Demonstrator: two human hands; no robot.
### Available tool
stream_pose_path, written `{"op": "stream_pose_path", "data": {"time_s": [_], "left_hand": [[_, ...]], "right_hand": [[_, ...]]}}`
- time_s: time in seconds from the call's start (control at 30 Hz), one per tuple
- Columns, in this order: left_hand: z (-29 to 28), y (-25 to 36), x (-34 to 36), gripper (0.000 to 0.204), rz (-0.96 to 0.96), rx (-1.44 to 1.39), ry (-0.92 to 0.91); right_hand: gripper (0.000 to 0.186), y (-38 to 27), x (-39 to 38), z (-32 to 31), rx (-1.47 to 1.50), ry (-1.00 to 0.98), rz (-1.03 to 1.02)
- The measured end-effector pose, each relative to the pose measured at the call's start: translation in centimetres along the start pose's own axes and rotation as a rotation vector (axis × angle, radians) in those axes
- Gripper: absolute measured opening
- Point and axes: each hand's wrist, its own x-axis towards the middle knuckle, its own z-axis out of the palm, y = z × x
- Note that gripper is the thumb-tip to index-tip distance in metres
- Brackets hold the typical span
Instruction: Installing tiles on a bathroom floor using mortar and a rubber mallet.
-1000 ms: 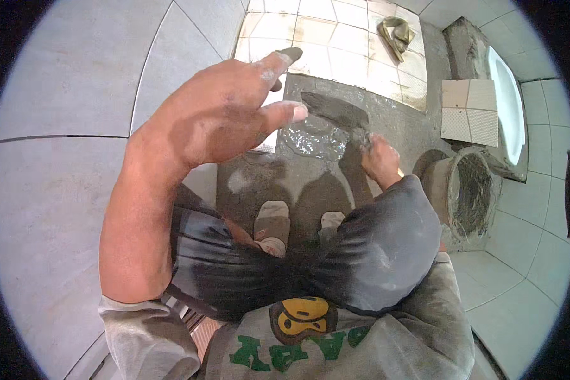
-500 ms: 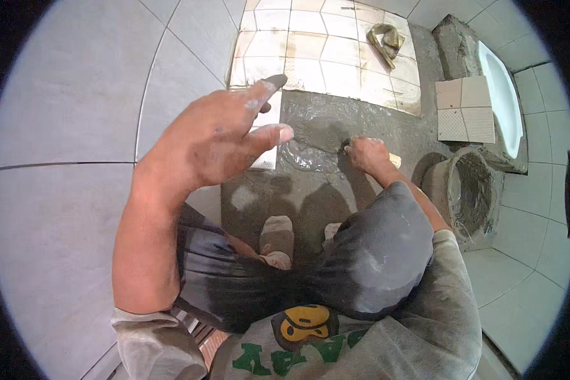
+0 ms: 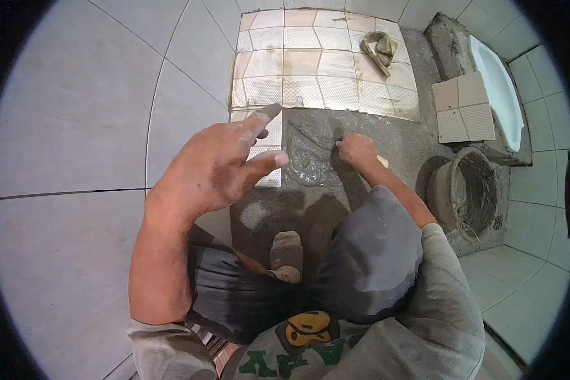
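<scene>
My left hand (image 3: 218, 158) is raised with its fingers stretched out, a grey-smeared fingertip pointing forward and nothing held. Below it lies a patterned floor tile (image 3: 269, 174), partly covered from sight by that hand. My right hand (image 3: 358, 152) is closed around a trowel (image 3: 382, 162); a pale handle end sticks out behind the fist and the blade is mostly hidden. Wet grey mortar (image 3: 311, 166) spreads to the left of the fist, between it and that tile. Just beyond the mortar, a field of laid beige tiles (image 3: 320, 63) reaches back to the wall.
A crumpled brownish cloth (image 3: 380, 49) lies on the laid tiles. To the right stands a mortar-crusted bucket (image 3: 443, 190). Behind it, a loose tile piece (image 3: 465, 111) leans against a white basin-like fixture (image 3: 500, 88) set in rough cement. Grey wall tiles (image 3: 69, 126) rise at my left.
The view has shifted, so the floor sits lower in the picture. My right fist has moved slightly left over the mortar. My left hand keeps its outstretched pose.
</scene>
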Motion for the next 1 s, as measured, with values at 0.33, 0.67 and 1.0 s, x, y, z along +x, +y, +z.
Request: {"op": "stream_pose_path", "data": {"time_s": [0.33, 0.67, 1.0], "left_hand": [[0.5, -1.0, 0.0, 0.049, 0.106, -0.059, 0.142], [0.4, -0.1, 0.0, 0.041, 0.145, -0.076, 0.130], [-0.3, 1.0, 0.2, 0.056, -0.005, 0.029, -0.031]], "right_hand": [[0.038, 0.4, -6.2, -1.9, -0.017, -0.195, 0.039], [0.029, 1.1, -2.3, 0.8, 0.006, -0.132, -0.018], [0.031, -1.0, -1.1, 0.7, 0.094, -0.036, 0.011]]}}
